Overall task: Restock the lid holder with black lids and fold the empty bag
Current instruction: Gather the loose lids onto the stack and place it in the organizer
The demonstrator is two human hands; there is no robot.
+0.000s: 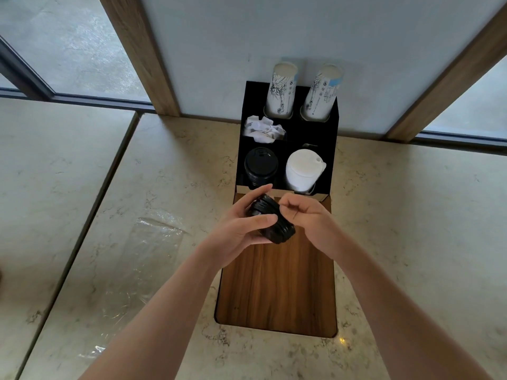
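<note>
Marble counter at frame centre: left hand [241, 229] grips a light, slippery stack of black lids [273, 223] around its sides; right hand [307, 218] pinches its rim

We've got a stack of black lids [274, 224] gripped in the left hand [241, 229], right hand [304, 218] pinching at its top edge, just in front of the lid holder [333, 133]. Black lids [260, 165] and white lids [303, 171] sit in its front compartments. The clear bag [145, 256] lies flat on the counter [411, 215], left.
</note>
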